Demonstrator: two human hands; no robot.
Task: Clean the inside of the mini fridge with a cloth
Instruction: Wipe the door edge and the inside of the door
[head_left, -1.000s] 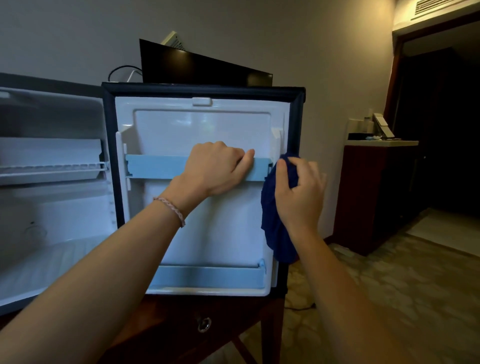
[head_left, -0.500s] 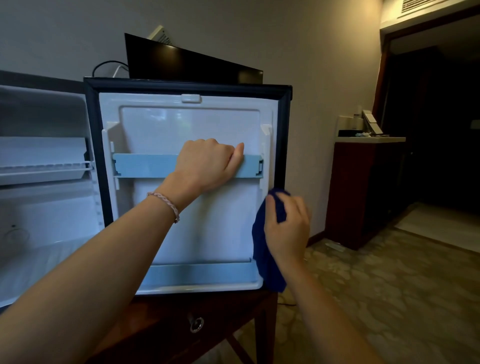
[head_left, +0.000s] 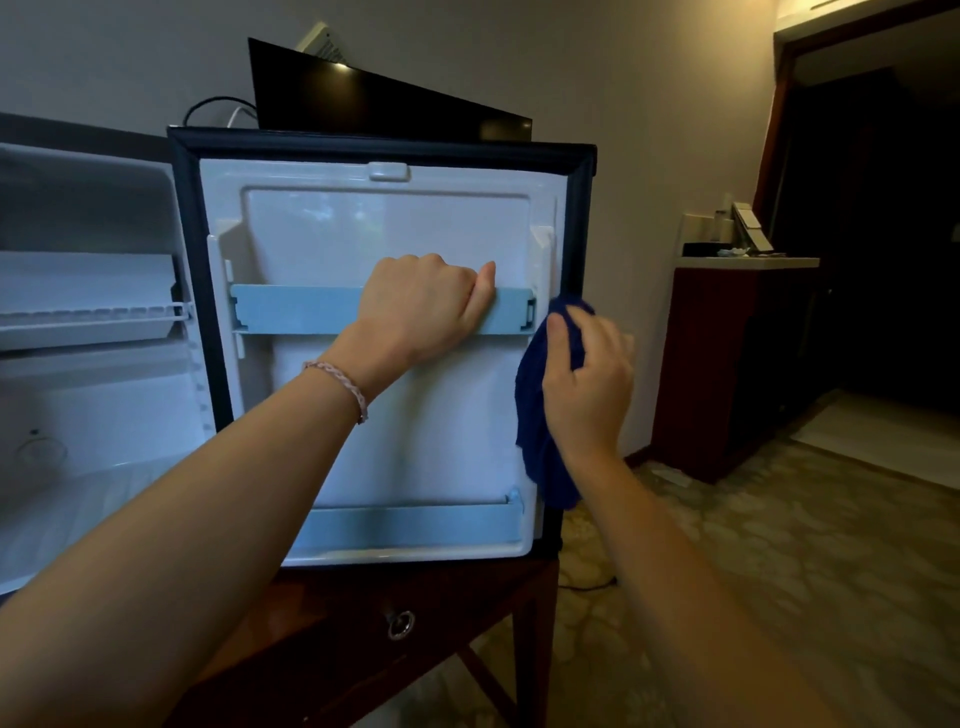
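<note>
Mini fridge cabinet (head_left: 78, 415) at far left, open, wire shelf (head_left: 93, 317) across it, white interior visible. The open door (head_left: 384, 234) faces the person, inner liner toward them, dark gasket round the edge, with the lower door rail (head_left: 415, 525) near its bottom.

Left hand (head_left: 421, 306): arm stretched forward, bracelet (head_left: 340, 387) on the wrist, fingers curled over the top of the upper light-blue door rail (head_left: 291, 309), thumb lying along its front. Looks like it steadies the door.

Right hand (head_left: 587, 384): raised at the door's right edge, fingers loosely bent, holding the dark blue cloth (head_left: 540, 441) against the liner's right side just beside the rail's end clip. Cloth hangs below the palm. Whether the thumb pinches it I cannot tell; the fingers press it flat-ish on the surface.

Step in hand, as I judge it: wiping the inner door panel, right margin. Cabinet interior seems not yet tackled by this hand. Next move probably calls for sweeping the cloth along the liner while the left hand holds the door from swinging; then shifting the left grip to clear the rail.

Further right: dark wooden cabinet (head_left: 737, 364) against the wall.
</note>
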